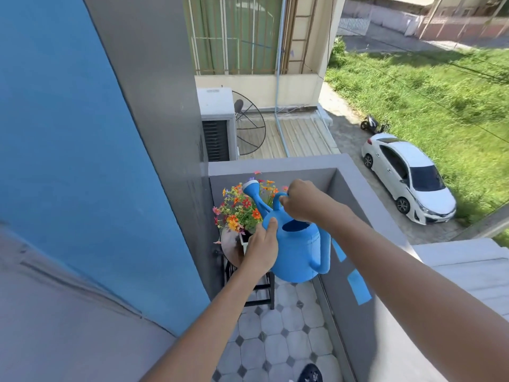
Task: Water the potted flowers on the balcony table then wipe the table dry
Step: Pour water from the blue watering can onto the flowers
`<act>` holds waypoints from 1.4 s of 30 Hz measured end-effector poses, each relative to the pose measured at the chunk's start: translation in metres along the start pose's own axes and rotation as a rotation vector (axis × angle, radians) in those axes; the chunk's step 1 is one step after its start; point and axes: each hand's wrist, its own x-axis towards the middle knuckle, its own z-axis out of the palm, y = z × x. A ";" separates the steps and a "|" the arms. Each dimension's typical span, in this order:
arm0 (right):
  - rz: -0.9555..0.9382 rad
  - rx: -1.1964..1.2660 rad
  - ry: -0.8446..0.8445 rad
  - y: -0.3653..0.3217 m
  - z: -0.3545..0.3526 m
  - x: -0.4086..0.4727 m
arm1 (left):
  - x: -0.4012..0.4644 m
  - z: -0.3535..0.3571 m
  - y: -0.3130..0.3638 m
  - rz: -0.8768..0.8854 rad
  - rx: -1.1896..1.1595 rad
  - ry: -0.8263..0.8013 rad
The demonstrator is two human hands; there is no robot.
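A blue watering can [298,252] hangs in the air above the small round balcony table [230,248]. Its spout with a white-ringed rose [250,186] points up and away over the potted flowers [242,208], orange, red and pink blooms in a white pot. My right hand [301,201] grips the can's top handle. My left hand [261,248] lies flat against the can's left side, thumb up near the spout's base. The can and my left hand hide most of the tabletop and the pot.
The grey balcony wall [358,188] runs along the right, with blue tape patches on its inner face. A blue and grey house wall [110,161] closes the left. Tiled floor [283,340] lies below, with a dark shoe at the bottom edge. The table stands on a black frame.
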 end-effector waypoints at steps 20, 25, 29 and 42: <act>0.108 -0.071 -0.067 0.023 -0.019 -0.005 | -0.001 0.023 0.016 -0.025 0.037 -0.122; 0.169 -0.105 -0.073 0.040 -0.026 -0.009 | -0.003 0.039 0.026 0.005 0.011 -0.180; 0.167 -0.082 -0.051 0.050 -0.028 -0.009 | -0.004 0.046 0.030 0.012 0.032 -0.196; 0.065 -0.059 -0.050 0.030 -0.017 0.000 | -0.004 0.024 0.018 -0.022 0.059 -0.098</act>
